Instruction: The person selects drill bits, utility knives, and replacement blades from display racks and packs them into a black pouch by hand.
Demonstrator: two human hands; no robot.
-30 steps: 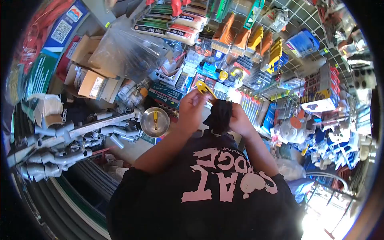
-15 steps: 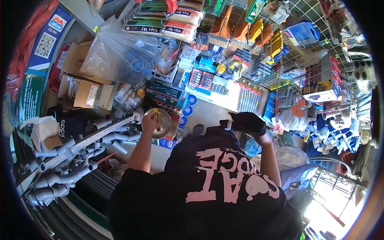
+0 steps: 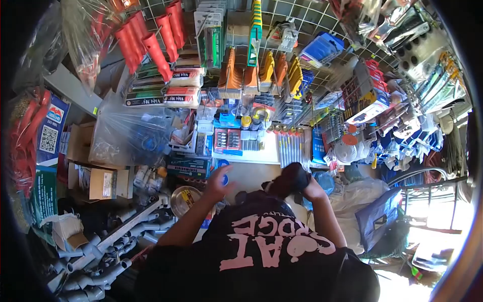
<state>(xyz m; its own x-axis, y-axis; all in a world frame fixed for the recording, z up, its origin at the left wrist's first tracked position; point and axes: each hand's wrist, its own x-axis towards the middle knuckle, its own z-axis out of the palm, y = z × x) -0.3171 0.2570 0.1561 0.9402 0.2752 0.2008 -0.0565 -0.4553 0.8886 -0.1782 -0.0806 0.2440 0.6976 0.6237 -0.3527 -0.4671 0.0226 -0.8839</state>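
A dark, soft-looking object [image 3: 290, 180], blurred, is held in my right hand [image 3: 313, 190] just above my shirt. My left hand [image 3: 219, 183] is empty, its fingers apart, to the left of the dark object. Below and left of that hand stands a round metal bowl [image 3: 177, 205] with a yellow-and-black item [image 3: 188, 198] in it.
Paint brushes [image 3: 230, 74] and red-handled tools hang on a wire grid ahead. Small packaged goods lie on a white shelf [image 3: 271, 154]. Grey pipe fittings [image 3: 95, 267] and an open cardboard box [image 3: 80, 146] are at the left; a blue-grey bag [image 3: 372, 221] is at the right.
The view has tilted up toward the shelves. The yellow item went from my left hand into the bowl, and that hand has since come away toward the middle. My right hand still holds the dark object.
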